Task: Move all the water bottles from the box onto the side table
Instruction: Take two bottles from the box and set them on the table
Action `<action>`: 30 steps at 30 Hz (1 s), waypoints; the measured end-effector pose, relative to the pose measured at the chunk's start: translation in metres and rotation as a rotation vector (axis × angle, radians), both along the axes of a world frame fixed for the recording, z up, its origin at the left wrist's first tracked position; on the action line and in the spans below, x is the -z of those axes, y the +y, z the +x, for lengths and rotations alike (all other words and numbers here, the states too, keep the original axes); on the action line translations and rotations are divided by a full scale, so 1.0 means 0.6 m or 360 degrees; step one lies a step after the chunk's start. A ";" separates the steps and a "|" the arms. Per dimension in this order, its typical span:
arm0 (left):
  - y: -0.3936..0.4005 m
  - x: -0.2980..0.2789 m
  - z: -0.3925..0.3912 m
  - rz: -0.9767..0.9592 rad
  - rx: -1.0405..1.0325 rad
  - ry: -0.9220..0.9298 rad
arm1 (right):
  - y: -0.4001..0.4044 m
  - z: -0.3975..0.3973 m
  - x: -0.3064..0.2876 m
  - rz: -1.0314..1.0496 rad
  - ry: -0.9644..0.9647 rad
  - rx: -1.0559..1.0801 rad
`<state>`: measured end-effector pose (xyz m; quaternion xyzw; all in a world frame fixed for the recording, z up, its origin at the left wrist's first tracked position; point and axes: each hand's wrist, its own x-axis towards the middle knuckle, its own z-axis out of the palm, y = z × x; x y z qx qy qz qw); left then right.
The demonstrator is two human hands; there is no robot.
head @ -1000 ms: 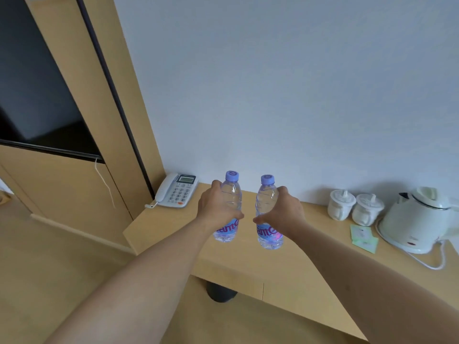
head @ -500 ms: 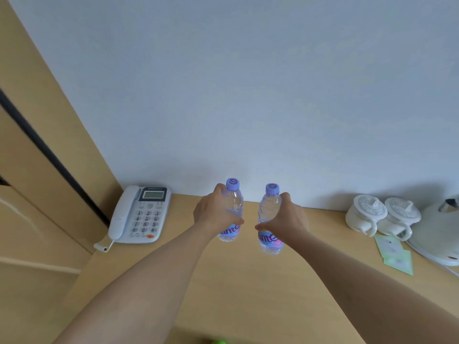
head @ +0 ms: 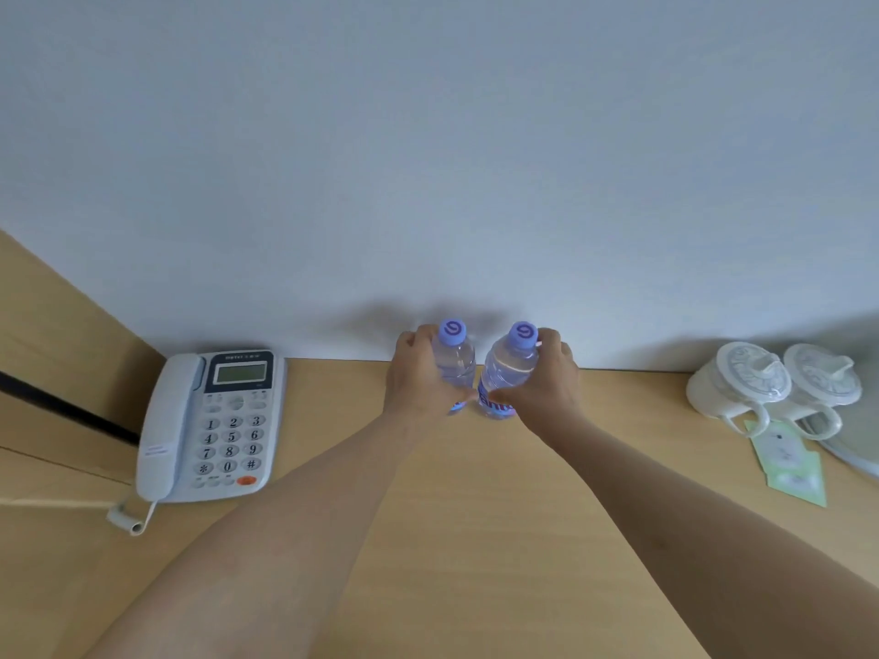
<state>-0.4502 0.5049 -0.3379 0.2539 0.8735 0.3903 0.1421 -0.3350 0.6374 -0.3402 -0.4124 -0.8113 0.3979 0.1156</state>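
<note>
Telephone [head: 209, 425]: tabletop [head: 452, 539], far left. Left hand [head: 421, 378], wrapped around left bottle [head: 454, 359]; right hand [head: 547, 380], wrapped around right bottle [head: 506, 373]. Both upright, side by side near the wall, apparently being set down. Lidded cups [head: 775, 387]: far right.

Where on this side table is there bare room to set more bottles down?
Bare wood lies between the phone and the left bottle, and between the right bottle and the cups. The right end is crowded: cups, green packets.
</note>
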 end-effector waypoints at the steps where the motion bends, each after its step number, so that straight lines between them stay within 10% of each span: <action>1: 0.002 0.003 -0.001 0.0041 -0.0004 -0.0016 | 0.004 -0.002 0.001 -0.0010 0.0027 0.0003; 30: 0.022 -0.028 -0.026 0.0231 0.0026 -0.0058 | 0.044 -0.008 -0.026 -0.0073 0.0019 -0.0118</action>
